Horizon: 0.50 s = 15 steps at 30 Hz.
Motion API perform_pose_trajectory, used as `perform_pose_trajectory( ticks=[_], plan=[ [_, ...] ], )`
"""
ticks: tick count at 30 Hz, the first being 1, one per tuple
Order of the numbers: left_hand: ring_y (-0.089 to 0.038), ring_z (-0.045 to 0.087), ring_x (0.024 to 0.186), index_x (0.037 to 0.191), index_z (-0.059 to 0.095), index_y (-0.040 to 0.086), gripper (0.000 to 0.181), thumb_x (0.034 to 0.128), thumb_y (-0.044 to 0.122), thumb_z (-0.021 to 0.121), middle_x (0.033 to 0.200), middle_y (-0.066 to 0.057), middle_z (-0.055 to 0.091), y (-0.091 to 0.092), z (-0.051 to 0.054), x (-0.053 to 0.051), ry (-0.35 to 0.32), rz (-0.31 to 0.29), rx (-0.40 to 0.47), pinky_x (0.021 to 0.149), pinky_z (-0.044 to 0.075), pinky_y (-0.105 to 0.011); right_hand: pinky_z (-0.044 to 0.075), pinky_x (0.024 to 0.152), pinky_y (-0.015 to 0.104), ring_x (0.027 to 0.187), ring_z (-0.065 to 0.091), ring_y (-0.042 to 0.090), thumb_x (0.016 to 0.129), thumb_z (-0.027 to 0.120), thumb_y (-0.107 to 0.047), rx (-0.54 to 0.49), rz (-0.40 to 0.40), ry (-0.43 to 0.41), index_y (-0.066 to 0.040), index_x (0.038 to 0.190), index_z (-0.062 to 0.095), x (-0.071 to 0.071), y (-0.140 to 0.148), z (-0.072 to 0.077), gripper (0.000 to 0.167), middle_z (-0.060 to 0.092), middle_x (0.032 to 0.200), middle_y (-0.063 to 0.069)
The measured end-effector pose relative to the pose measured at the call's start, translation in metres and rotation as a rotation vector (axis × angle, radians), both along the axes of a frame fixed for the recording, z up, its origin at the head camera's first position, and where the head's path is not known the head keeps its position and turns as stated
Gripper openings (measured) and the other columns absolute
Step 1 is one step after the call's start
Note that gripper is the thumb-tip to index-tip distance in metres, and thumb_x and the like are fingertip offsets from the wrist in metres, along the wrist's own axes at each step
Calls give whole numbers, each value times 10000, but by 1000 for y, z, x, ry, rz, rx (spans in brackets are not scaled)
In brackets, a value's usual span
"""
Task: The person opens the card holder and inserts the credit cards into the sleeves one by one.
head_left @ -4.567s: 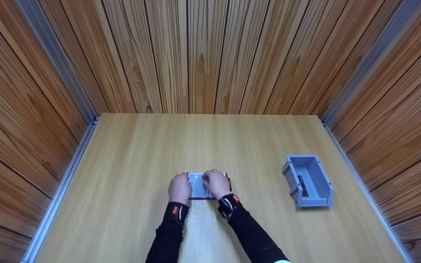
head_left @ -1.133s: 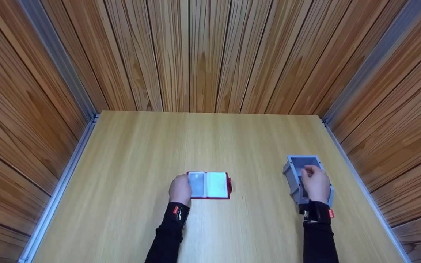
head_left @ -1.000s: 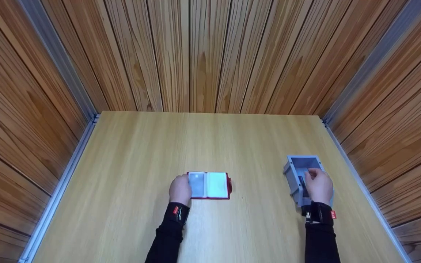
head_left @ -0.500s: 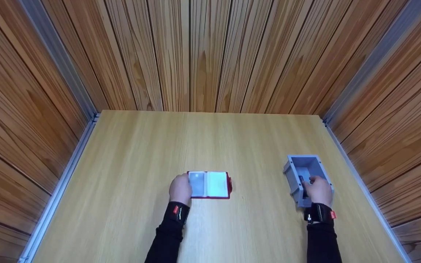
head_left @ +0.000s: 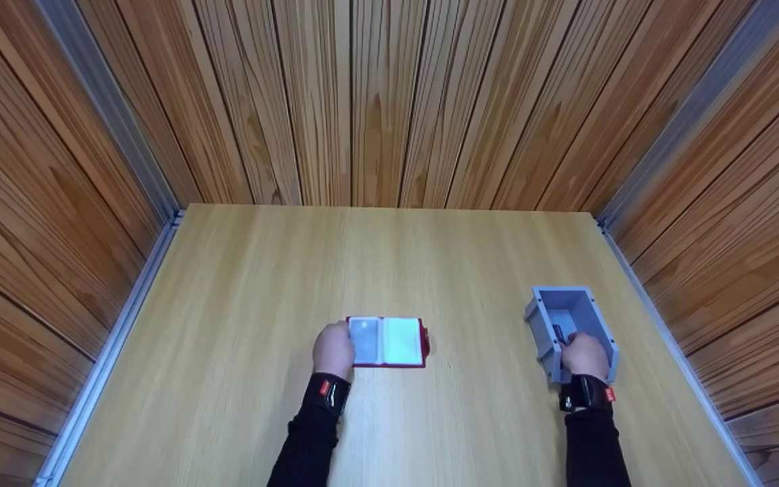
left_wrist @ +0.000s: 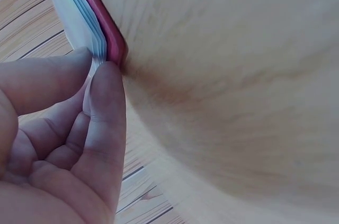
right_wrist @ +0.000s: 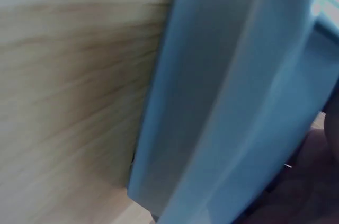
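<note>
A small red-covered card holder (head_left: 403, 341) lies open on the table in the head view, its clear and pale sleeves facing up. My left hand (head_left: 333, 350) pinches its left edge; the left wrist view shows thumb and forefinger (left_wrist: 107, 94) meeting at the corner of the red cover (left_wrist: 114, 44) and stacked sleeves. My right hand (head_left: 585, 356) reaches down into a grey-blue bin (head_left: 569, 291). Beside its thumb shows the end of a slim black pen-like object (head_left: 558, 333). The bin wall (right_wrist: 212, 107) hides most of the fingers in the right wrist view, so their grip is unclear.
The wooden table (head_left: 389, 264) is bounded by a plank wall (head_left: 376, 101) at the back and plank walls at both sides. Metal rails (head_left: 112, 345) run along its side edges. The bin stands near the right edge, its low front toward me.
My right hand has left the card holder's sleeves, moved right to the bin, and sunk lower inside it beside the black object. The left hand and card holder have stayed put.
</note>
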State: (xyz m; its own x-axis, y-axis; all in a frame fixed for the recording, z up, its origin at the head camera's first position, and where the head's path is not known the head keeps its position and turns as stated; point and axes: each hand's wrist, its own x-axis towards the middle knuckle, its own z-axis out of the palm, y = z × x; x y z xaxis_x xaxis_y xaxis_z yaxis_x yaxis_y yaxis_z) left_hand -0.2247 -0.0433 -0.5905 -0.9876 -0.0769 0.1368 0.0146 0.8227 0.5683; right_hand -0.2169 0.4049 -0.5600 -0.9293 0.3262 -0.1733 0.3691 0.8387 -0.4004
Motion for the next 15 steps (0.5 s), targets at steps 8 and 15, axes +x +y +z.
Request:
perform_pose_trajectory(
  ticks=[8,15],
  plan=[
    [-351,636,751,863,664,-57,97,839,-68,570,774,-173,640,0,1,1,-19,5,12,676,503,-476,472,727,519,945,599,421,966,523,-134,0,-9,-35,82,1084,642,-4,1,-1,274,622,1037,282],
    [-339,632,749,863,666,-55,99,843,-71,571,774,-164,638,-1,1,1,-21,2,19,673,500,-468,449,636,451,830,572,341,978,461,-112,-6,-20,-83,13,897,644,-6,2,-1,236,593,897,194]
  ],
)
